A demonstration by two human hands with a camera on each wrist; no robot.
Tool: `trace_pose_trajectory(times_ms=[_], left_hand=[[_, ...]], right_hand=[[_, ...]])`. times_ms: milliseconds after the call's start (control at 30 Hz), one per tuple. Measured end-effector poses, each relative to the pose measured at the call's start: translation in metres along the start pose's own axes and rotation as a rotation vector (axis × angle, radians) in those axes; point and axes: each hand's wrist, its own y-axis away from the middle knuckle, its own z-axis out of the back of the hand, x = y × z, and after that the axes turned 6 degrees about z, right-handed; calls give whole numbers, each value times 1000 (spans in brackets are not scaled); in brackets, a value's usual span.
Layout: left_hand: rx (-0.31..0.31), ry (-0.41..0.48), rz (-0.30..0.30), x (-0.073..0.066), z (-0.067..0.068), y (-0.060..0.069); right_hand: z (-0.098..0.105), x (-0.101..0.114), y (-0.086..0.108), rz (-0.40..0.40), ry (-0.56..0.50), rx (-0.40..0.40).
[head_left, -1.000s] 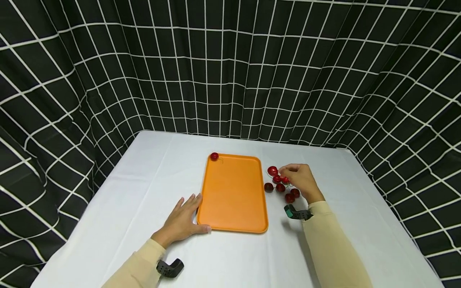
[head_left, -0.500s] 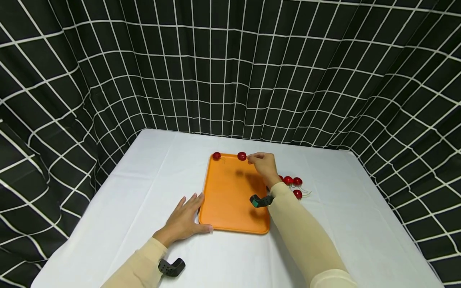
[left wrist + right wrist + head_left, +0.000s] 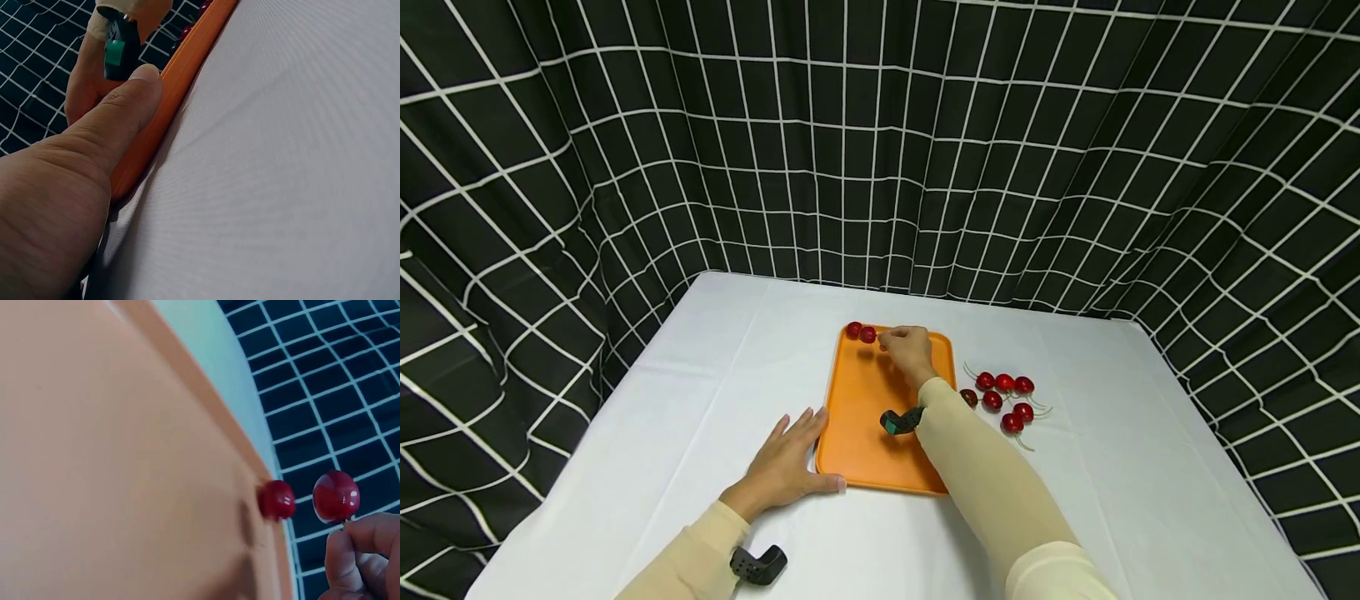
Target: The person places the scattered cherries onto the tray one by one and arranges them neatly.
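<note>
Above the far end of the orange tray [image 3: 850, 425], a red cherry [image 3: 868, 335] is held up by its stem – the right hand [image 3: 908, 350] pinches it between thumb and fingers. Just beside, a second cherry [image 3: 853, 331] sits at the far left corner. Fingers spread, the left hand [image 3: 786, 467] touches the near left corner; loose cherries [image 3: 992, 402] lie right of the tray.
</note>
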Motion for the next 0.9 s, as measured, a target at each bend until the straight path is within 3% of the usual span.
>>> trace_pose_trajectory(times_ms=[367, 500, 900], left_hand=[[-5, -1, -11, 0, 0, 1], [-14, -4, -20, 1, 0, 1], [-3, 9, -16, 1, -1, 0]], right_hand=[[-30, -8, 0, -54, 67, -31], [-34, -9, -1, -51, 52, -20], [-38, -10, -4, -38, 161, -26]])
